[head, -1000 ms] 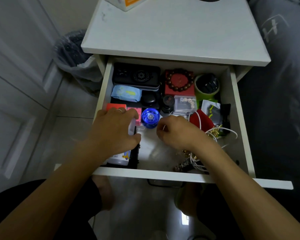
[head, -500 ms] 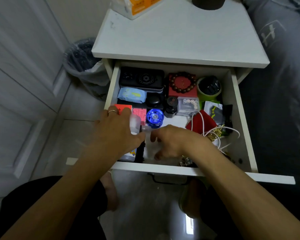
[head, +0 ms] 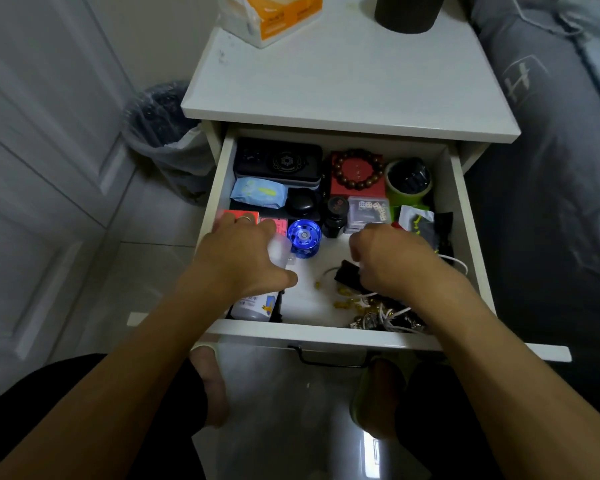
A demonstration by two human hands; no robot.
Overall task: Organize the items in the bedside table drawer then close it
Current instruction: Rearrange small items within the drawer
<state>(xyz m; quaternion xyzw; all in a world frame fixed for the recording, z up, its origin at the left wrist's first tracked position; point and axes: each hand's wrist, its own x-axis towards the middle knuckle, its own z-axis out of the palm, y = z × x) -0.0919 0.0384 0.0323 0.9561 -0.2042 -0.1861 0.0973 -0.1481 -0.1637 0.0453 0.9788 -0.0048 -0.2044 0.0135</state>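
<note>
The white bedside table drawer [head: 471,237] stands pulled open, full of small items. My left hand [head: 238,258] lies over a white bottle with a clear cap [head: 257,304] at the drawer's front left and grips it. My right hand [head: 392,261] is closed on a small black object [head: 347,275] near the front right, above a tangle of white cable, gold beads and metal trinkets [head: 381,313]. A blue round grinder [head: 303,237] sits between my hands. Behind lie a black case [head: 278,161], a red box with a bead bracelet [head: 357,171] and a green cup [head: 407,183].
On the table top [head: 343,84] stand an orange tissue pack [head: 274,15] and a dark cylinder [head: 407,12]. A lined waste bin [head: 163,133] stands to the left, a grey bed [head: 568,133] to the right. The drawer's black handle [head: 329,358] hangs over my knees.
My right hand has moved right and back, from the drawer's middle to the cable pile, and closed on a black object. My left hand stays on the bottle. The view has tilted up.
</note>
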